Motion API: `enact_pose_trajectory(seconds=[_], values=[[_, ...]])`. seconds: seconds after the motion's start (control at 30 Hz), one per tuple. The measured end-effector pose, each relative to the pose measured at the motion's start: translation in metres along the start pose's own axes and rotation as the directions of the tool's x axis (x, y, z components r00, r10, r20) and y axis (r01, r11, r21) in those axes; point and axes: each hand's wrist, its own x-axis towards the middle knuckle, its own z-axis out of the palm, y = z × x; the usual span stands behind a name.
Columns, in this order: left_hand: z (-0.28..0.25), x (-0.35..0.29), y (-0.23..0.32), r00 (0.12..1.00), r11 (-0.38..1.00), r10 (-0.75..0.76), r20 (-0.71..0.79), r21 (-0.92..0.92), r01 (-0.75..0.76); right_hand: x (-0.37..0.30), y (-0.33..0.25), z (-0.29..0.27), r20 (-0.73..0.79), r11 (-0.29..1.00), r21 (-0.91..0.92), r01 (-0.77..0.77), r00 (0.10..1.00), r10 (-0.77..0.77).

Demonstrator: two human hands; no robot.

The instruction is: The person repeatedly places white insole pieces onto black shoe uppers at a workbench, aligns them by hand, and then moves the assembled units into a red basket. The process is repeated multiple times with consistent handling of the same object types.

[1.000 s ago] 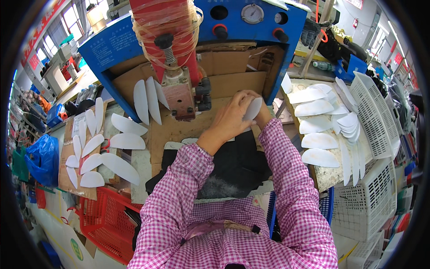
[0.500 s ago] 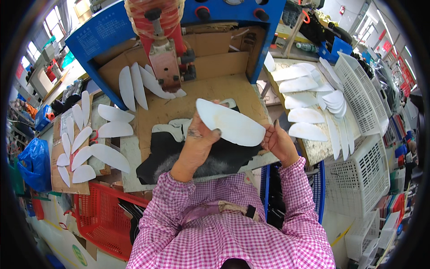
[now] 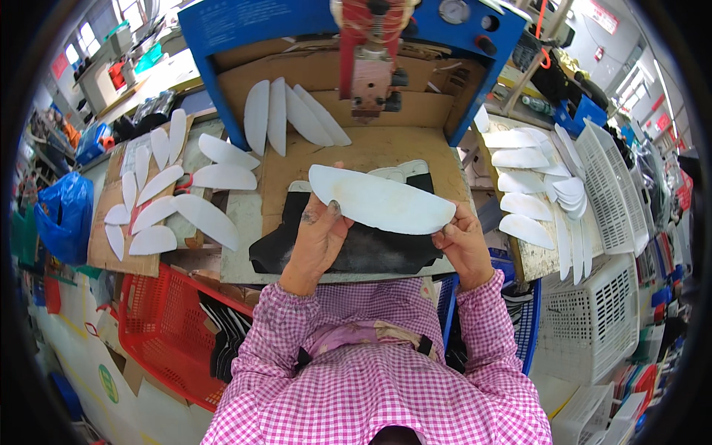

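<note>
Between my two hands hangs a white half-moon sheet (image 3: 382,202), flat with a curved edge and faint yellowish stains. My left hand (image 3: 320,230) pinches its left end, thumb on the front and the other fingers mostly behind it. At the right end, my right hand (image 3: 461,236) grips the tip between thumb and fingers. Under the sheet, a black fabric piece (image 3: 386,256) lies on the cardboard-covered worktop, its middle rubbed pale. White shaped parts (image 3: 404,170) rest along its far edge, partly hidden by the held sheet.
A blue press frame (image 3: 259,26) with a red-and-metal head (image 3: 371,78) stands over the worktop. More white curved pieces lie inside it, on the left board (image 3: 154,239) and on the right table (image 3: 525,230). Red (image 3: 167,326), blue (image 3: 528,315) and white baskets (image 3: 586,311) stand around.
The whole view has shifted, putting the press further right. The white sheet has turned to lie more level, and my right fingers have closed on its right end.
</note>
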Motion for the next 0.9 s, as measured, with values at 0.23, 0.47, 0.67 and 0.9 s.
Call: enact_pose_trajectory(seconds=[0.23,0.47,0.67,0.9], values=[[-0.017,-0.012,0.008,0.998,1.000,0.006,0.068,0.017,-0.007,0.012,0.010,0.029,-0.135,0.998,-0.064,0.017,0.991,-0.026],[-0.010,-0.026,0.026,0.962,0.941,-0.132,-0.238,0.273,0.197,0.005,0.006,0.045,-0.149,0.904,-0.420,0.075,0.977,-0.150],[-0.009,-0.026,0.041,0.899,0.914,-0.164,-0.406,0.281,0.293,-0.024,-0.005,0.073,0.359,0.452,-0.805,0.383,0.922,-0.142],[-0.016,-0.040,0.061,0.839,0.800,-0.544,0.004,0.306,0.517,-0.009,-0.031,0.073,0.531,0.706,-0.664,0.245,0.820,0.214]])
